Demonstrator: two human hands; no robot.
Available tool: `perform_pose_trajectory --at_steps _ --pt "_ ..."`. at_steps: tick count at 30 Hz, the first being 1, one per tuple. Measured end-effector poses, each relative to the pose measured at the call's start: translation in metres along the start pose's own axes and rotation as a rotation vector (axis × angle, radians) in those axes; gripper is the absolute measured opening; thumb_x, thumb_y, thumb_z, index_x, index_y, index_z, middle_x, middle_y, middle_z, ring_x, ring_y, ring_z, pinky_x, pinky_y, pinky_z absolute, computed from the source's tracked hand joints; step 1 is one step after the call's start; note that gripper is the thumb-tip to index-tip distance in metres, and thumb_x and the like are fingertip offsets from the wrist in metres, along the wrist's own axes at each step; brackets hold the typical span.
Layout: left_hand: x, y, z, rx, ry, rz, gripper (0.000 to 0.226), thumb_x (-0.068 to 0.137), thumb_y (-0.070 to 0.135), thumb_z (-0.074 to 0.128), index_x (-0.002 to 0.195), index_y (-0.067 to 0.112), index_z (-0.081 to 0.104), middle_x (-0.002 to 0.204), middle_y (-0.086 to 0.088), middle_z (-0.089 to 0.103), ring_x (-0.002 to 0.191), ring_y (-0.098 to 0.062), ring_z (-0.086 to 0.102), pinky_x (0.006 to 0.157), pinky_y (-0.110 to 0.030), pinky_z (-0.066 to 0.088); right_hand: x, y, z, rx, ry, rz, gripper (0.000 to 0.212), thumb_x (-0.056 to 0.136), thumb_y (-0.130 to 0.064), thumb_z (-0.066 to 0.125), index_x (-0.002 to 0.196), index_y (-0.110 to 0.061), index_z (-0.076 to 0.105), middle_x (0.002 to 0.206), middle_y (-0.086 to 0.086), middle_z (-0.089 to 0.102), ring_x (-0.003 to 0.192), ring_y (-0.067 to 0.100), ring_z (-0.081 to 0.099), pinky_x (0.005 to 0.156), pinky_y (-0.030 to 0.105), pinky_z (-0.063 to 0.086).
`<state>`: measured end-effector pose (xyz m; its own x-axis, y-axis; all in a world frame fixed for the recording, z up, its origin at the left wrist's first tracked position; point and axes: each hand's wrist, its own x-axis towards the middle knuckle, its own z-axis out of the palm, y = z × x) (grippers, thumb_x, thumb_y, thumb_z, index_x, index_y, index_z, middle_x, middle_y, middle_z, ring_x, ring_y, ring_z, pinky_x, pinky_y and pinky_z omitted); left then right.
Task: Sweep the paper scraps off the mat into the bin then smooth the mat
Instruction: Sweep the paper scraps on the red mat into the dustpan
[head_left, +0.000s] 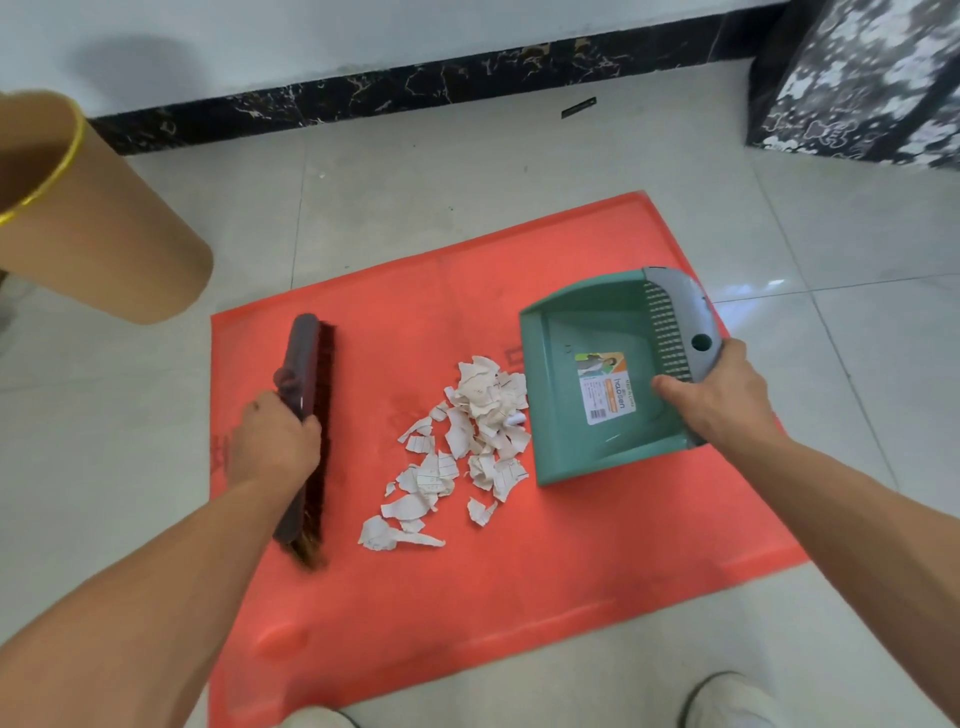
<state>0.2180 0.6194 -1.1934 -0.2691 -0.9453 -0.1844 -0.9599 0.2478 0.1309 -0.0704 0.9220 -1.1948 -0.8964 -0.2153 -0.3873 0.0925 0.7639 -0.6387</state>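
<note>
- Pale glossy tiled floor (857, 364) fills the view; black marbled skirting (415, 88) runs along the far wall.
- Red rectangular rubber mat (467, 597) lies flat on the floor, skewed to the tile lines. Raised edge lip visible, slight bump near the near-left corner.
- Tan cylindrical bin with gold rim (104, 244) stands on the floor off the mat, near its far-left corner. The mouth is cut off by the frame's left edge.
- Black-and-white patterned block (857, 78) sits far right against the wall, well apart from the mat.
- Green plastic dustpan with grey comb-edged back (587, 332) is on the right part of the mat. Its open lip faces left and touches the scrap pile.
- Dark long-backed brush with brown bristles (304, 353) is on the left part of the mat, long axis running near to far, bristles facing right. Its near end is blurred.
- Torn white paper scraps (483, 410) lie mid-mat between brush and dustpan, packed against the pan lip and looser toward the near-left.
- Right hand (722, 400) is clamped on the dustpan's grey back, thumb inside the pan.
- Left hand (272, 441) is wrapped round the middle of the brush back.
- Pale shoe (737, 701) at the bottom edge, on the floor by the mat's near side.
- Printed label (602, 387) is stuck inside the pan.
- Small dark strip (578, 107) lies on the floor by the skirting.
</note>
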Motion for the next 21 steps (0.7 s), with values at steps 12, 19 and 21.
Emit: perform_pose_trajectory --at_steps 12,19,21 --pt "-0.029 0.037 0.017 -0.166 -0.114 0.077 0.033 0.086 0.025 0.063 0.102 -0.001 0.052 0.106 -0.026 0.062 0.101 -0.042 0.057 0.08 -0.041 0.043 -0.001 0.003 0.002 0.019 0.02 -0.045 0.048 0.077 -0.025 0.075 0.109 -0.016 0.041 0.092 -0.002 0.055 0.08 0.021 0.058 0.058 0.034 0.051" --pt "-0.025 0.015 0.005 -0.103 0.075 -0.019 0.04 0.085 0.022 0.064 0.107 -0.009 0.049 0.111 -0.034 0.055 0.106 -0.049 0.052 0.087 -0.049 0.042 -0.001 0.005 0.002 0.017 0.006 -0.055 0.05 0.076 -0.028 0.074 0.112 -0.015 0.043 0.096 0.002 0.056 0.079 0.022 0.059 0.045 0.029 0.047" --pt "-0.026 0.002 0.003 -0.045 0.054 -0.071 0.042 0.084 0.022 0.063 0.108 -0.01 0.049 0.112 -0.034 0.054 0.107 -0.049 0.052 0.089 -0.05 0.042 -0.001 0.006 0.001 0.012 0.002 -0.054 0.049 0.075 -0.028 0.073 0.111 -0.015 0.042 0.097 0.003 0.056 0.076 0.02 0.057 0.044 0.029 0.046"
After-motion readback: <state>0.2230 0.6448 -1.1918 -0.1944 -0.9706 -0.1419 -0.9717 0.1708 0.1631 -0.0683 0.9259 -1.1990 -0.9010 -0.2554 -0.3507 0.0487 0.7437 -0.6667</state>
